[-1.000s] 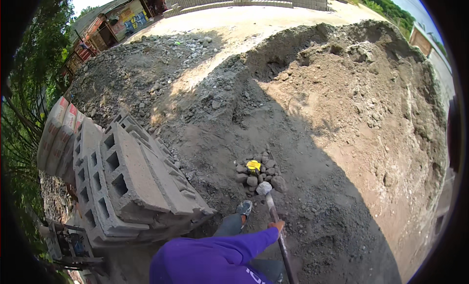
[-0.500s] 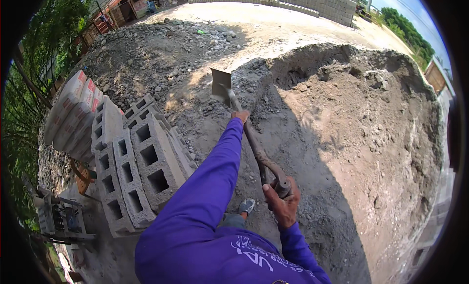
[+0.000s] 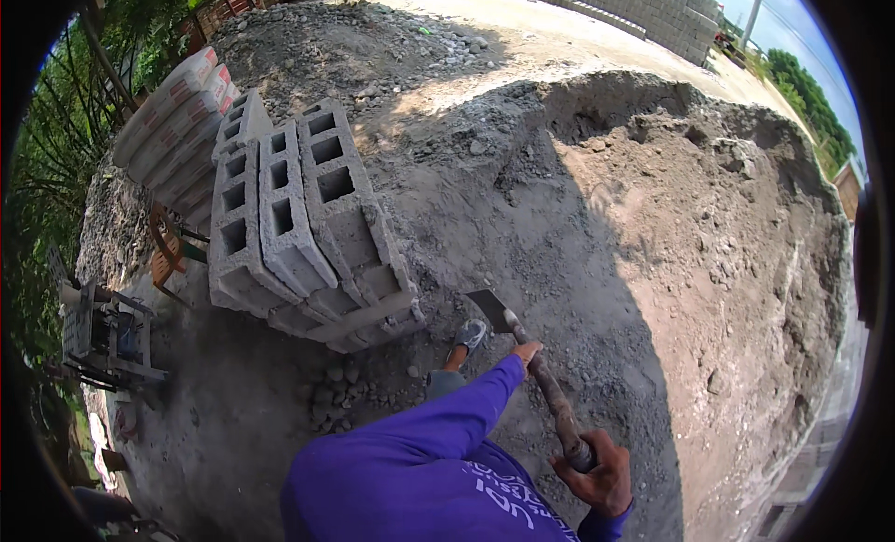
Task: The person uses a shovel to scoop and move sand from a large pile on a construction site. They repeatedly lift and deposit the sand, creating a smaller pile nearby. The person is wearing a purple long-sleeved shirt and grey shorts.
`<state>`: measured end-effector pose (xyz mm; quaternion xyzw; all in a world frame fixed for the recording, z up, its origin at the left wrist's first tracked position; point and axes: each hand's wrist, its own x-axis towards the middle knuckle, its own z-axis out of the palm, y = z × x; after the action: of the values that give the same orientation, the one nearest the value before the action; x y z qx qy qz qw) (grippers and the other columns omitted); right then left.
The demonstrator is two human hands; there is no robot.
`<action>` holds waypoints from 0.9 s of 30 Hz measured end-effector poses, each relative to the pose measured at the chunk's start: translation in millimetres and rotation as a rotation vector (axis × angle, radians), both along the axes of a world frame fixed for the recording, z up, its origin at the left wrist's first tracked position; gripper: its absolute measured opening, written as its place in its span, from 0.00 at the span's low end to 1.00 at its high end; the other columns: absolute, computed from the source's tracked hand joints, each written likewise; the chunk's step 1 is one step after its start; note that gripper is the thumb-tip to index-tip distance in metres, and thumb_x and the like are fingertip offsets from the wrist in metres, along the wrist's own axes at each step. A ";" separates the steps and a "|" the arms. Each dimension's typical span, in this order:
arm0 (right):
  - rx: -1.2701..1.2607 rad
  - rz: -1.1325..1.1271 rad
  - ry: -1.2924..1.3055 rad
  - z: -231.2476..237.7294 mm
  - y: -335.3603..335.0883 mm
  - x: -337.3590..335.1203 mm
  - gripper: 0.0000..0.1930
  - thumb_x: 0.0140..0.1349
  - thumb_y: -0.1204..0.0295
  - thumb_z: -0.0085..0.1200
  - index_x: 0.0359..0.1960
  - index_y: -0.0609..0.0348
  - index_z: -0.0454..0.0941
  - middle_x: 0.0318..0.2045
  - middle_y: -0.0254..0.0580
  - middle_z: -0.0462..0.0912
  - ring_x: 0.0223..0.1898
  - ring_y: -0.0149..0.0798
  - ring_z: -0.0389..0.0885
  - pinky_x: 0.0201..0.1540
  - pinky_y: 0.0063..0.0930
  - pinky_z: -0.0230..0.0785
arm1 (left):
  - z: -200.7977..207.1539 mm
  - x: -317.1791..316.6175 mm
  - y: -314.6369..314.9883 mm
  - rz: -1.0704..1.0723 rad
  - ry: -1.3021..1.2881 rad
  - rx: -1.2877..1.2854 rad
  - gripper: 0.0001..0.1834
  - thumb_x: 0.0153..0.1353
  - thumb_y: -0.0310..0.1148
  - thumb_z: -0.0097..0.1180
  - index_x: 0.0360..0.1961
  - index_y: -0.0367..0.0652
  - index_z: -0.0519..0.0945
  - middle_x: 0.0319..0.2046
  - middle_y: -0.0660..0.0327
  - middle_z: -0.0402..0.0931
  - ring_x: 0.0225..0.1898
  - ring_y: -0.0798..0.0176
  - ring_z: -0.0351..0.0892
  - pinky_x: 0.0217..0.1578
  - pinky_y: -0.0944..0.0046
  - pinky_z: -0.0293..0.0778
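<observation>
A shovel (image 3: 556,400) slants across the ground in front of me. My left hand (image 3: 529,353) is wrapped round its shaft just above the blade. At the grip end of the handle, nearest my body, my right hand (image 3: 604,475) is closed with its thumb along the handle. The dark metal blade (image 3: 488,311) points away to the far left, close beside my shoe (image 3: 471,334). Whether the blade touches the ground I cannot tell. Both my sleeves are purple.
Hollow concrete blocks (image 3: 280,216) are stacked at the left, with stacked bags (image 3: 182,123) behind them. An orange-brown chair (image 3: 166,250) stands left of the blocks. Sandy soil (image 3: 727,290) rises at the right; a gravel heap (image 3: 345,53) lies farther off.
The shovel blade has come back from the far soil to beside my shoe. Both hands have shifted right and nearer, keeping their hold. The view has shifted too.
</observation>
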<state>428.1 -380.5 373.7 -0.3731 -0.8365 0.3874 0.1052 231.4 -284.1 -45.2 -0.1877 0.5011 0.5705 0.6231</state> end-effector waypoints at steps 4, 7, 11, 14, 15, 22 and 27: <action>-0.113 0.131 -0.047 9.3 -40.3 48.2 0.31 0.41 0.59 0.78 0.45 0.59 0.78 0.22 0.43 0.82 0.25 0.38 0.85 0.29 0.31 0.74 | -22.7 48.8 -83.7 0.143 -0.059 -0.080 0.27 0.52 0.36 0.65 0.51 0.36 0.72 0.38 0.48 0.82 0.34 0.49 0.86 0.30 0.46 0.82; -0.080 0.299 -0.123 10.0 -51.9 69.5 0.36 0.40 0.57 0.79 0.51 0.59 0.78 0.27 0.46 0.85 0.27 0.40 0.87 0.31 0.32 0.77 | 16.3 93.5 -114.8 0.155 -0.112 -0.297 0.32 0.50 0.36 0.65 0.55 0.35 0.70 0.41 0.44 0.81 0.36 0.47 0.85 0.34 0.44 0.82; -0.128 0.632 -0.174 0.3 -66.0 76.5 0.40 0.43 0.51 0.75 0.56 0.61 0.76 0.30 0.52 0.86 0.25 0.44 0.86 0.29 0.34 0.79 | -25.4 115.4 -196.1 0.058 0.144 -0.441 0.34 0.48 0.42 0.61 0.50 0.23 0.72 0.45 0.39 0.80 0.44 0.42 0.83 0.44 0.52 0.79; -0.088 0.764 -0.216 -19.1 -83.2 77.9 0.41 0.42 0.51 0.75 0.58 0.57 0.77 0.25 0.45 0.85 0.23 0.42 0.85 0.28 0.33 0.77 | -37.3 125.0 -251.6 0.140 0.222 -0.605 0.31 0.47 0.42 0.61 0.44 0.22 0.75 0.43 0.38 0.81 0.44 0.44 0.84 0.46 0.51 0.79; -0.091 0.814 -0.250 -25.7 -89.5 72.0 0.41 0.42 0.52 0.74 0.59 0.56 0.76 0.24 0.44 0.84 0.22 0.42 0.84 0.28 0.34 0.76 | -39.2 125.6 -269.3 0.219 0.185 -0.624 0.30 0.47 0.41 0.62 0.43 0.22 0.76 0.42 0.38 0.81 0.45 0.44 0.84 0.45 0.52 0.79; -0.039 1.180 -0.290 -65.4 -157.3 24.8 0.47 0.40 0.65 0.68 0.69 0.51 0.67 0.21 0.38 0.79 0.26 0.44 0.80 0.34 0.38 0.73 | -53.4 67.5 -422.3 0.663 0.169 -0.600 0.30 0.45 0.40 0.66 0.41 0.22 0.76 0.37 0.42 0.81 0.34 0.47 0.82 0.38 0.52 0.77; 0.117 1.248 -0.323 -118.0 -256.3 -21.3 0.46 0.47 0.73 0.61 0.73 0.52 0.60 0.25 0.37 0.80 0.27 0.43 0.78 0.38 0.36 0.71 | -33.1 -36.3 -504.7 0.781 0.182 -0.533 0.17 0.49 0.37 0.69 0.33 0.34 0.80 0.25 0.56 0.78 0.23 0.56 0.79 0.26 0.53 0.76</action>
<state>406.8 -636.8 255.7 0.1363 -0.9211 0.2683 -0.2470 195.0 -788.8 -78.3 -0.4642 0.5745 0.6276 0.2461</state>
